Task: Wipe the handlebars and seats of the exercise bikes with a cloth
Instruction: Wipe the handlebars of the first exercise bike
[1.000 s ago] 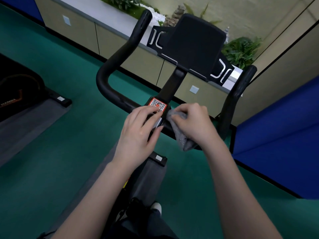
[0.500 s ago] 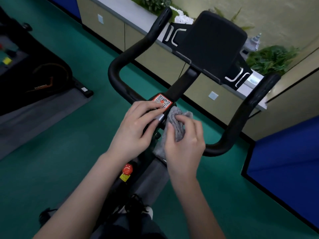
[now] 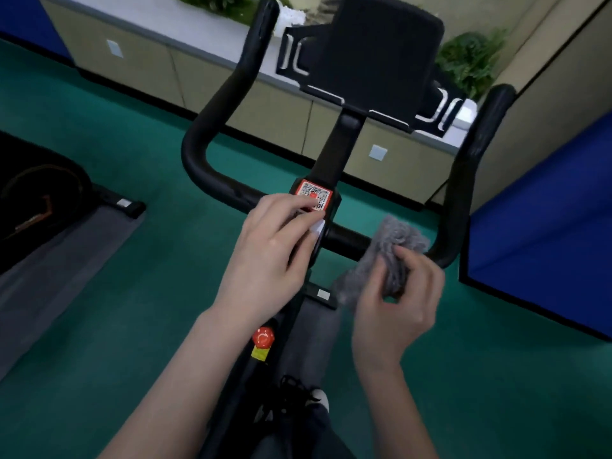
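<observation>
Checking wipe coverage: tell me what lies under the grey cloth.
The black handlebar runs under the grey cloth, which the right hand grips. The covered stretch of bar is hidden.

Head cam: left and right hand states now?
Left hand: open, fingers resting on the handlebar centre beside the QR sticker.
Right hand: closed on the grey cloth.

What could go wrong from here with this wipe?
The cloth is bunched in the right hand, so little of it may meet the handlebar and the wipe could be patchy. The left hand rests on the bar's middle by the QR sticker; that spot may get skipped.
</observation>
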`<act>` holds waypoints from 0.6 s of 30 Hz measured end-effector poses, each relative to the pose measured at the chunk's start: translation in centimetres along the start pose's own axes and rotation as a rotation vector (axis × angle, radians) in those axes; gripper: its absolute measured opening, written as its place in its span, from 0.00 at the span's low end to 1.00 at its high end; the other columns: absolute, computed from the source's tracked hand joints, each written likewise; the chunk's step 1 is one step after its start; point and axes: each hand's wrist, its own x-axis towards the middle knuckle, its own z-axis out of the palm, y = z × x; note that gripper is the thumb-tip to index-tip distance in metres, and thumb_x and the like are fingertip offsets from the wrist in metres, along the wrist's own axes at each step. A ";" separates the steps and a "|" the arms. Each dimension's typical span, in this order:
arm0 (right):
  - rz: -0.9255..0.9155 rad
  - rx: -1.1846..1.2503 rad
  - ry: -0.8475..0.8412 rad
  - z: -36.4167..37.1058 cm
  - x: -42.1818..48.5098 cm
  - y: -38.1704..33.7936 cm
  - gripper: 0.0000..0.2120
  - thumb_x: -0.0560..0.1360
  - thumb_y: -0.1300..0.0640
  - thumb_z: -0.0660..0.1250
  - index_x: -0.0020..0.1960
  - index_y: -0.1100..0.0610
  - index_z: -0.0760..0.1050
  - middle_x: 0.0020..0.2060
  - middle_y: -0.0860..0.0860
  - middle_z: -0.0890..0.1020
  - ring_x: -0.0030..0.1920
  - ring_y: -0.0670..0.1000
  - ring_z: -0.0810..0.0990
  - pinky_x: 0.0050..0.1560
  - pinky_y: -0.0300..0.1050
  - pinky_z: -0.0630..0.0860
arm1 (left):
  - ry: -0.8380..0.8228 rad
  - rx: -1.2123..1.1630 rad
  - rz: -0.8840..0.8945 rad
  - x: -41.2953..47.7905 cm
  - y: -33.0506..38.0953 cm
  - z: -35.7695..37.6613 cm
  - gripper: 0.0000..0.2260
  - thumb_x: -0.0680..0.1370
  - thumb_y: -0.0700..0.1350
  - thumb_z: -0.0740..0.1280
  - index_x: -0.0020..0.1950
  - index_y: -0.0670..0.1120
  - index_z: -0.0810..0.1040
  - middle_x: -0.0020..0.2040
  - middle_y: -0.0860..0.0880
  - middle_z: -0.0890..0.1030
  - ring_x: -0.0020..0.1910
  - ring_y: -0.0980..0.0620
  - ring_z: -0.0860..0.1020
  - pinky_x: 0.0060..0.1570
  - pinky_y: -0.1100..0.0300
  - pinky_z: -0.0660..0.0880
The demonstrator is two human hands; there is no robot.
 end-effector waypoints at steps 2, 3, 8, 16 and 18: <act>0.031 -0.049 0.073 -0.6 0.3 0.7 0.07 0.75 0.64 0.67 0.50 0.67 0.78 0.46 0.62 0.78 0.50 0.42 0.73 0.55 0.26 0.69 | -0.028 0.036 0.075 0.5 0.0 0.3 0.11 0.76 0.41 0.68 0.57 0.40 0.80 0.57 0.46 0.79 0.59 0.45 0.73 0.61 0.50 0.69; 0.044 -0.058 0.093 -0.7 0.3 0.8 0.07 0.76 0.64 0.66 0.51 0.67 0.78 0.46 0.61 0.78 0.50 0.43 0.73 0.55 0.26 0.69 | -0.059 0.045 0.118 0.8 0.1 0.5 0.12 0.75 0.43 0.69 0.57 0.41 0.80 0.57 0.47 0.79 0.60 0.46 0.73 0.63 0.52 0.67; 0.091 0.048 0.085 0.9 -2.0 -0.3 0.07 0.76 0.62 0.65 0.54 0.61 0.74 0.50 0.58 0.74 0.52 0.42 0.72 0.52 0.30 0.70 | -0.200 0.055 0.208 2.2 -0.2 1.2 0.09 0.73 0.42 0.71 0.53 0.43 0.82 0.50 0.50 0.81 0.60 0.48 0.74 0.63 0.55 0.66; 0.698 0.507 0.188 3.4 -4.8 -3.0 0.19 0.72 0.69 0.69 0.49 0.49 0.67 0.45 0.42 0.75 0.44 0.40 0.77 0.45 0.33 0.74 | -0.208 -0.015 0.202 2.5 -0.8 1.1 0.07 0.76 0.40 0.66 0.51 0.44 0.82 0.49 0.53 0.81 0.60 0.51 0.73 0.61 0.60 0.63; 0.800 0.569 0.212 3.7 -4.8 -3.3 0.16 0.72 0.70 0.69 0.49 0.52 0.69 0.43 0.42 0.78 0.44 0.40 0.78 0.45 0.32 0.75 | -0.223 -0.023 0.203 2.6 -0.9 0.9 0.07 0.76 0.41 0.66 0.51 0.44 0.82 0.50 0.53 0.81 0.60 0.51 0.73 0.61 0.58 0.64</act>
